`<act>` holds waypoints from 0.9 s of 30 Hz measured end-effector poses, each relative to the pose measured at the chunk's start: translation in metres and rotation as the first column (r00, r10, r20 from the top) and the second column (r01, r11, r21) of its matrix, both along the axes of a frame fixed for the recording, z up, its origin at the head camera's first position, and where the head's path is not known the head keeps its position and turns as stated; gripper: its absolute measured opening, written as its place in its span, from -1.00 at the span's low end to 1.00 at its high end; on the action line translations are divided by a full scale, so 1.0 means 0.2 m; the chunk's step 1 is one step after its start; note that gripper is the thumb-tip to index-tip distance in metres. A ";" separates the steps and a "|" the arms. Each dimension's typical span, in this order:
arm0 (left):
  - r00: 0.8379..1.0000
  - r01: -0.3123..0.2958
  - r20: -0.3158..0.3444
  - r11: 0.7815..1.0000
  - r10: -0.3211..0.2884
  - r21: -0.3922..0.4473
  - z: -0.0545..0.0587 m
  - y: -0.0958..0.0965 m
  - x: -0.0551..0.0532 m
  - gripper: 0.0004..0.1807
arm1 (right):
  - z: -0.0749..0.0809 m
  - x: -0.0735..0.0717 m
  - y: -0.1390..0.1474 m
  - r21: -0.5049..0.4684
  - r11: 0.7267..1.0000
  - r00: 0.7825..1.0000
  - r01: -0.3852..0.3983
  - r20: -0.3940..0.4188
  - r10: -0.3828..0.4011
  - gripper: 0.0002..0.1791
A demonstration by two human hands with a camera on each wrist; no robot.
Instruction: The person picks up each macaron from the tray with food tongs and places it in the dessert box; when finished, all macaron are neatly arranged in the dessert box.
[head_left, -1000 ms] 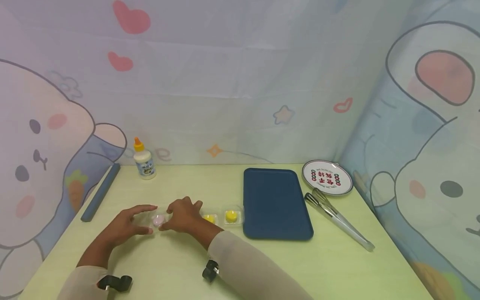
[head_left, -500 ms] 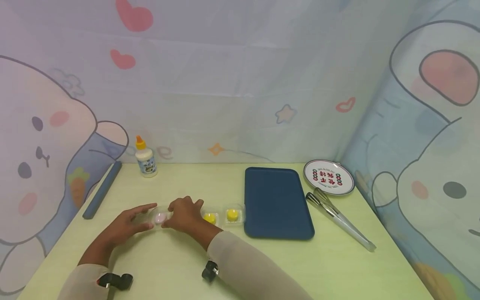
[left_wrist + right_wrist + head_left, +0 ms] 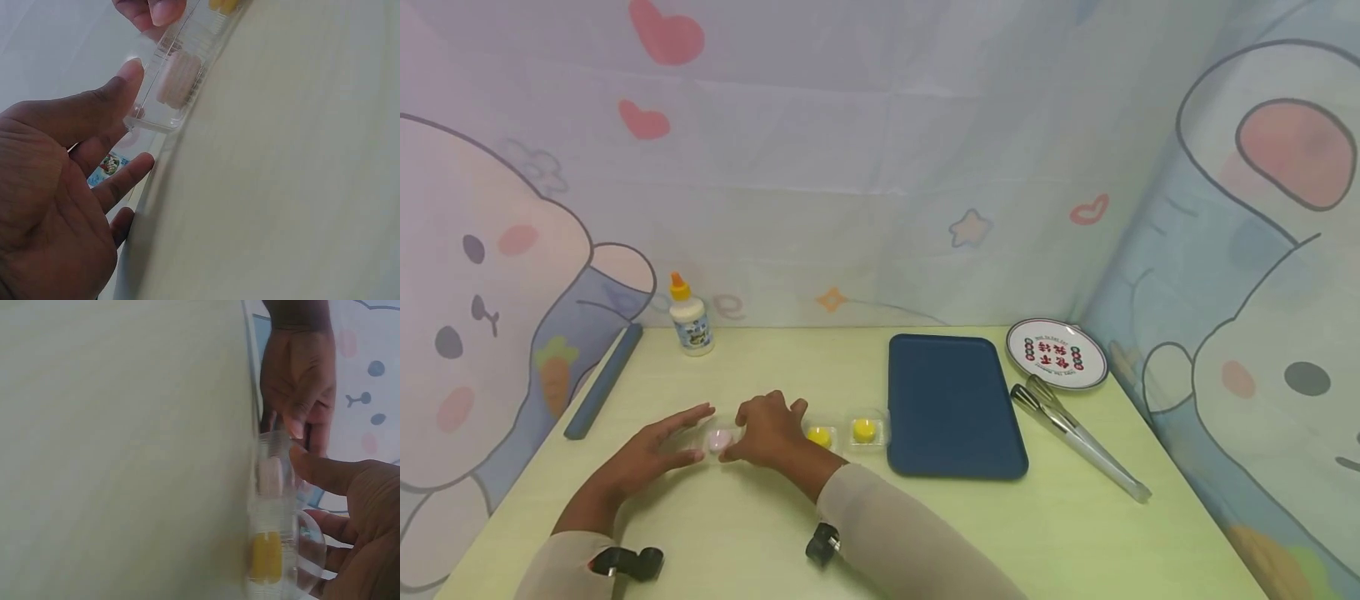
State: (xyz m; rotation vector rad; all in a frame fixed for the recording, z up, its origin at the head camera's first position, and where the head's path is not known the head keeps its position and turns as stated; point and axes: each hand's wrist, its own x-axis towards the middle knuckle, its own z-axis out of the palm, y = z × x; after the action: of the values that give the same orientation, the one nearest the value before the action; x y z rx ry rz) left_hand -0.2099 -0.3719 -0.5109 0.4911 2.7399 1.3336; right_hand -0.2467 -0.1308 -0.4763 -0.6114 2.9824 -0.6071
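A clear plastic box with a pale pink macaron (image 3: 720, 441) inside stands on the table, at the left end of a row of such boxes. My left hand (image 3: 643, 458) holds this box's left end, thumb on the near side and index finger on the far side. My right hand (image 3: 767, 429) grips across its right part, thumb near the macaron. In the left wrist view the clear plastic box (image 3: 165, 119) shows its ridged wall beside the left thumb. Two yellow macarons (image 3: 864, 430) sit in boxes to the right, one partly behind my right wrist.
A blue tray (image 3: 955, 408) lies right of the boxes. Farther right are a patterned plate (image 3: 1056, 354) and metal tongs (image 3: 1082, 442). A glue bottle (image 3: 692, 327) stands at the back left, near a grey-blue bar (image 3: 602, 383). A printed cloth (image 3: 850, 150) hangs behind the table.
Both hands keep nearly the same place and hold at the pink macaron's box. The head view shifts slightly; the other objects stay put.
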 end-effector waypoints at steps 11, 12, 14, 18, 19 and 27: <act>0.999 0.036 -0.021 0.999 -0.036 0.016 0.00 0.02 0.01 -0.09 | 0.05 -0.06 0.25 -0.341 0.940 0.996 -0.025 0.070 0.052 -0.45; 1.000 0.028 -0.015 0.999 -0.027 0.018 0.00 0.02 0.01 -0.07 | 0.06 -0.06 0.28 -0.366 0.930 0.996 -0.029 0.066 0.056 -0.46; 1.000 0.020 -0.004 1.000 -0.020 0.009 0.00 0.02 0.01 -0.05 | 0.07 -0.07 0.34 -0.415 0.909 0.996 -0.038 0.053 0.066 -0.50; 1.000 0.011 -0.010 1.000 -0.011 -0.019 0.00 0.00 0.00 -0.02 | 0.07 -0.08 0.45 -0.487 0.872 0.997 -0.055 0.022 0.075 -0.60; 1.000 0.010 -0.007 1.000 -0.011 -0.016 0.00 0.00 0.00 -0.02 | 0.07 -0.08 0.48 -0.498 0.865 0.997 -0.057 0.015 0.075 -0.62; 0.994 -0.106 0.012 0.994 0.106 0.013 0.00 -0.01 0.04 -0.06 | 0.02 -0.07 0.70 -0.523 0.848 0.991 -0.085 -0.136 0.016 -0.69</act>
State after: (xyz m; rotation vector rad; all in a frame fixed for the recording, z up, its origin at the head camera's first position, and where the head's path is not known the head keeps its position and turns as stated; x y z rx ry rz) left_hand -0.2019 -0.3732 -0.5106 0.3426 2.7854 1.3743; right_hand -0.2607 0.0094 -0.4725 -0.7739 2.8841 -1.4634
